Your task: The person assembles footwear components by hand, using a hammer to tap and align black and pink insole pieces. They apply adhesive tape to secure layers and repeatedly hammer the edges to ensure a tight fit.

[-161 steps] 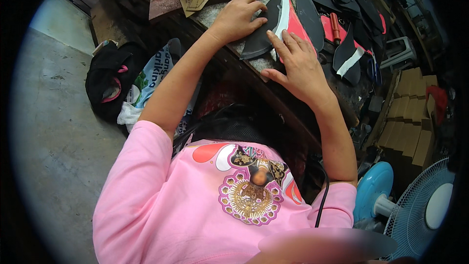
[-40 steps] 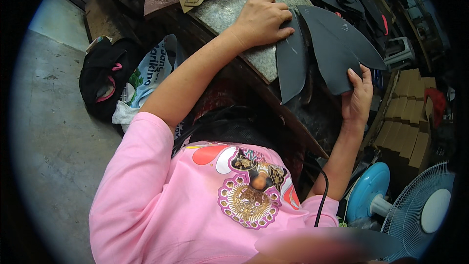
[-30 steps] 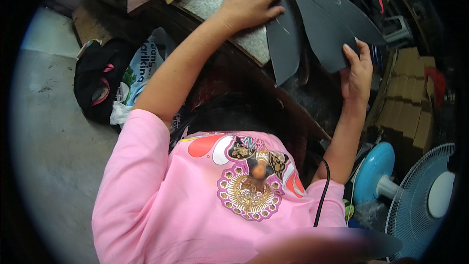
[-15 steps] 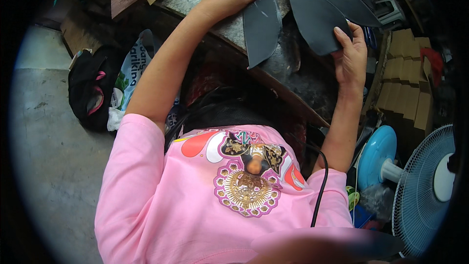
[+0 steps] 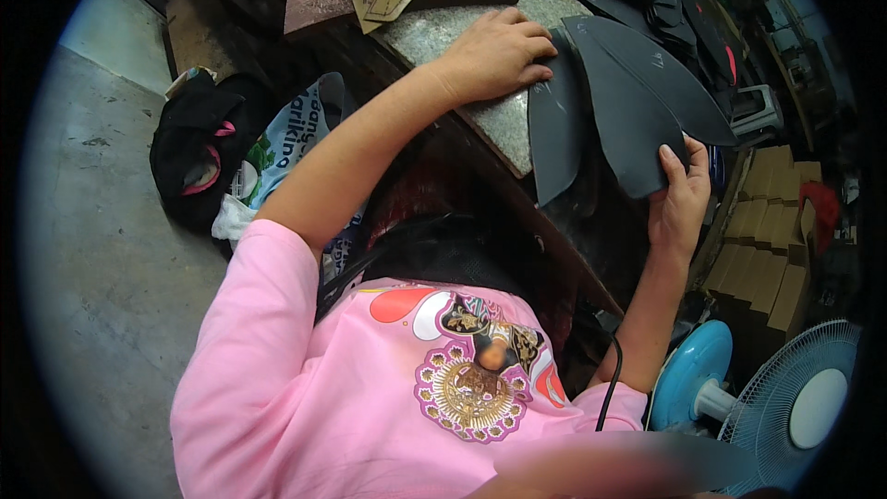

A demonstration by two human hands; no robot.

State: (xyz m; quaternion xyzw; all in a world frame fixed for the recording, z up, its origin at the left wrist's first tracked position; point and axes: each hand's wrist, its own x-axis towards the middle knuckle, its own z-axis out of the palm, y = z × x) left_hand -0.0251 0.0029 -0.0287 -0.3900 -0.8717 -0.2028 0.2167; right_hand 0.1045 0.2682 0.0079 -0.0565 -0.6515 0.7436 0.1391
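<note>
Head view: a speckled stone worktop [image 5: 434, 28] stands over a grey concrete floor [image 5: 102, 249], with stacked cardboard boxes [image 5: 767, 240] and one blue fan [image 5: 785, 397] on the right. Two dark grey sheet pieces overhang the worktop's edge (more lie behind, too overlapped to count). Left hand [image 5: 494, 55] presses flat, fingers together, on the narrow piece [image 5: 554, 134]. Right hand [image 5: 679, 203] pinches the wide piece [image 5: 637, 102] at its lower edge.

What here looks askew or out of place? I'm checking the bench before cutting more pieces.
Two dark sheet pieces hang over the stone slab edge instead of lying flat; the left hand pins them and the right hand grips one's lower end. Nothing looks spilled or torn.
</note>
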